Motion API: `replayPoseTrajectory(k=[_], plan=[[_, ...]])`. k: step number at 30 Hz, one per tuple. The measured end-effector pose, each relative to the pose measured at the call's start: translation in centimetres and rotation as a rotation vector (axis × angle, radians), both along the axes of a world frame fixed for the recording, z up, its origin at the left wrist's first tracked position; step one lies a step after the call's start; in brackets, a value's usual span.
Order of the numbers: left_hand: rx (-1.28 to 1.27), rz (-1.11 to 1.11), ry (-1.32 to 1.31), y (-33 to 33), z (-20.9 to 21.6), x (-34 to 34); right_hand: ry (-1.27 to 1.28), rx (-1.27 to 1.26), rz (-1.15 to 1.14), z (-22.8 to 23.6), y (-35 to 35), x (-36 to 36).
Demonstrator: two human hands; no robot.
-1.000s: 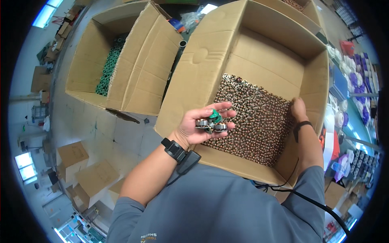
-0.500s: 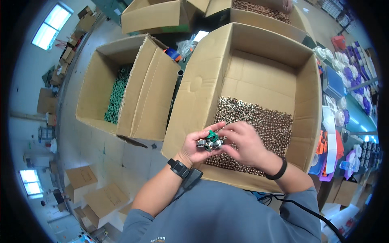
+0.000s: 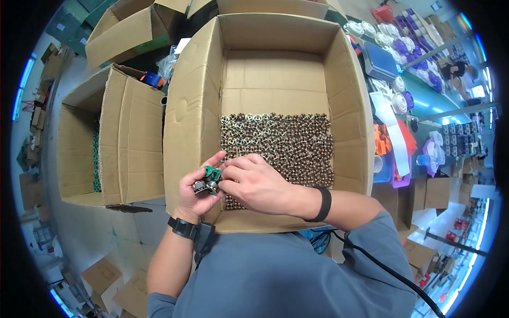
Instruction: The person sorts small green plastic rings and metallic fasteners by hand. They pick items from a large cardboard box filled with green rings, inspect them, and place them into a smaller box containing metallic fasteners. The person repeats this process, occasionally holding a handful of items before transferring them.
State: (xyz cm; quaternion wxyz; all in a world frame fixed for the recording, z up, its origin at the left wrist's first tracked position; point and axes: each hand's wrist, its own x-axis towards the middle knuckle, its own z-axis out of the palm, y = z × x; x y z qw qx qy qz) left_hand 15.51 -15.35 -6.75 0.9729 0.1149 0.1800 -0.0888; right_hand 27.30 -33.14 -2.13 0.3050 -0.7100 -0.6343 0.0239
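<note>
Several small green and silver-coloured metal parts (image 3: 211, 175) lie gathered in my left hand (image 3: 187, 196), with its fingers curled around them. My right hand (image 3: 265, 186) meets them from the right, fingers bent and drawn together at the parts. What its fingertips grip is hidden. Both hands are over the near left corner of a large cardboard box (image 3: 275, 71). Inside that box, small round spoked metal parts (image 3: 281, 143) in bronze and silver tones lie packed in close rows.
At left stands another cardboard box (image 3: 132, 143) with green parts inside. More open boxes (image 3: 127, 37) are beyond. Right of the large box are a blue container (image 3: 380, 61), orange pieces (image 3: 382, 139) and white and purple spools (image 3: 403, 47). A black cable (image 3: 382, 262) crosses by my right arm.
My view has turned to the right, so boxes and hands appear farther left. My right hand has closed in on the parts in my left hand, its fingers now drawn together.
</note>
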Motion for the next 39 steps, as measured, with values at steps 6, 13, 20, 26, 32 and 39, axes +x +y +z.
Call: replayPoseTrajectory(k=[6, 13, 20, 26, 32, 39], plan=[[0.003, -0.006, -0.035, 0.2, -0.9, 0.0, 0.019, -0.099, 0.055, 0.5, 0.0, 0.1], [-0.036, 0.020, -0.040, 0.2, -0.7, -0.2, 0.017, -0.118, 0.091, 0.5, 0.6, 0.7], [0.007, 0.033, -0.021, -0.2, -0.2, 0.1, 0.061, -0.170, 0.083, 1.4, 1.0, 0.5], [-0.121, 0.030, -0.087, 0.2, -0.9, -0.3, 0.306, -0.252, 0.047, 3.0, -1.1, 7.0], [-0.170, 0.016, -0.162, 0.3, -1.3, 0.0, -0.049, -0.695, -0.399, -5.7, -7.3, 22.8], [-0.150, 0.014, -0.133, 0.4, -1.1, -0.2, -0.443, -1.107, -0.558, -16.4, -14.6, 28.6]])
